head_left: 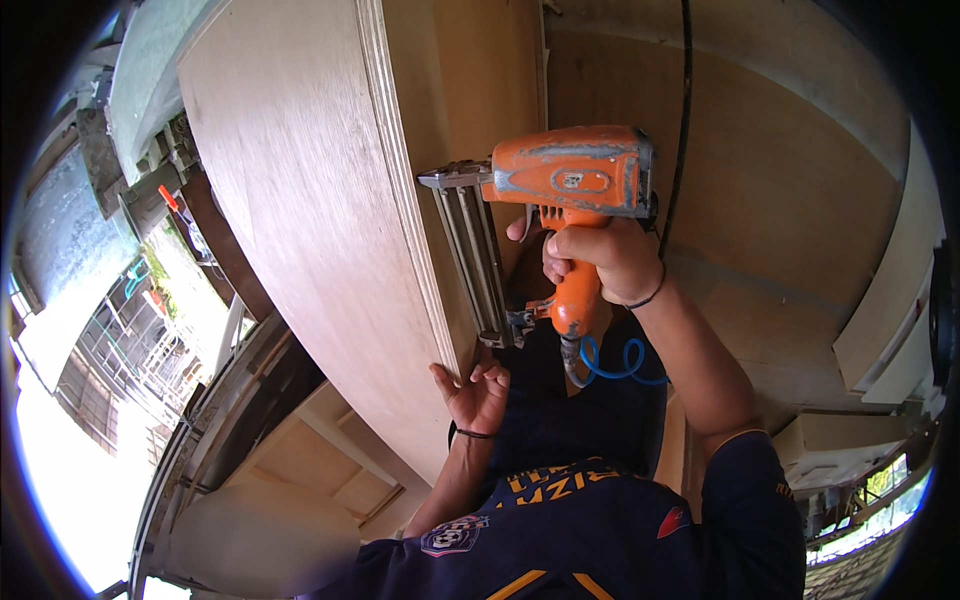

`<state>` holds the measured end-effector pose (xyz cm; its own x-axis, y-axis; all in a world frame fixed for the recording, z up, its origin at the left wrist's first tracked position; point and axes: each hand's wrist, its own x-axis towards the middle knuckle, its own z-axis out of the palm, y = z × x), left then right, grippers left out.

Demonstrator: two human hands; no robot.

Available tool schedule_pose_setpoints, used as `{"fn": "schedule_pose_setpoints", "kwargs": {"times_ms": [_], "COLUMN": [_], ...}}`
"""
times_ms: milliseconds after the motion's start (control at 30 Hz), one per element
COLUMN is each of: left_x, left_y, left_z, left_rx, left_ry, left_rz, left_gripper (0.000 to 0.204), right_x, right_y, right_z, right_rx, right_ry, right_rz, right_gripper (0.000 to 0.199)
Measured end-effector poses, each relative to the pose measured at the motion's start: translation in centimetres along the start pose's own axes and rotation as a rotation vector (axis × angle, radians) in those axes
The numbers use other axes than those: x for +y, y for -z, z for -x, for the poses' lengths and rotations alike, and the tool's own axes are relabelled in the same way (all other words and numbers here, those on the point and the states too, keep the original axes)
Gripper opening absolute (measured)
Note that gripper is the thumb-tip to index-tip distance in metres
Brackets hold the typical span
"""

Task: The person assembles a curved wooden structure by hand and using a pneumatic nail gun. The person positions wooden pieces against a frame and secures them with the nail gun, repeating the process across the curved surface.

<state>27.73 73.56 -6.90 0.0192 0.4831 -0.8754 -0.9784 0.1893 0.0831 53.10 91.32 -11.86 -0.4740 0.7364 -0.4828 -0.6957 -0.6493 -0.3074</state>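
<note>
My right hand [610, 258] is wrapped round the grip of an orange pneumatic nail gun [565, 170], its paint worn in places. The gun's nose meets, or nearly meets, the layered edge of a large pale plywood panel [300, 170]; exact contact cannot be told. Its metal magazine [468, 260] runs down alongside that edge. A coiled blue air hose [625, 362] leads from the foot of the grip. Lower down, my left hand [475, 400] holds the panel's near corner between thumb and fingers.
Behind the gun stands a brown wooden panel [780, 150] with a dark cable [686, 110] hanging before it. Wooden framing [320, 450] lies below the plywood. At the right are pale boards [880, 350] and a box-like piece [835, 445]. An orange-handled tool [168, 198] is at the left.
</note>
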Motion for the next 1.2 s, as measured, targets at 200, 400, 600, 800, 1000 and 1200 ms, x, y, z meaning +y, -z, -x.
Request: {"fn": "schedule_pose_setpoints", "kwargs": {"times_ms": [200,400,600,800,1000,1200], "left_x": [0.2,0.1,0.2,0.3,0.0,0.1], "left_y": [0.2,-0.3,0.0,0.4,-0.1,-0.1], "left_z": [-0.1,-0.1,-0.2,-0.2,-0.2,-0.4], "left_rx": [-0.003,0.013,0.008,0.005,-0.026,-0.045], "left_ry": [0.001,-0.003,0.011,-0.006,0.012,0.013], "left_rz": [0.007,-0.009,0.002,-0.014,-0.007,-0.015], "left_gripper": [0.073,0.069,0.064,0.067,0.078,0.075], "right_x": [0.4,0.3,0.4,0.6,0.3,-0.6], "right_y": [0.3,0.3,0.2,0.3,0.1,-0.7], "right_z": [-0.1,-0.1,0.0,0.0,0.0,0.4], "right_rx": [-0.011,-0.018,-0.015,-0.013,-0.035,-0.006], "right_ry": [-0.001,0.002,0.0,-0.016,0.035,0.029], "right_rz": [-0.025,-0.023,-0.025,-0.035,0.033,0.03], "right_gripper": [0.047,0.047,0.046,0.044,0.043,0.042]}}
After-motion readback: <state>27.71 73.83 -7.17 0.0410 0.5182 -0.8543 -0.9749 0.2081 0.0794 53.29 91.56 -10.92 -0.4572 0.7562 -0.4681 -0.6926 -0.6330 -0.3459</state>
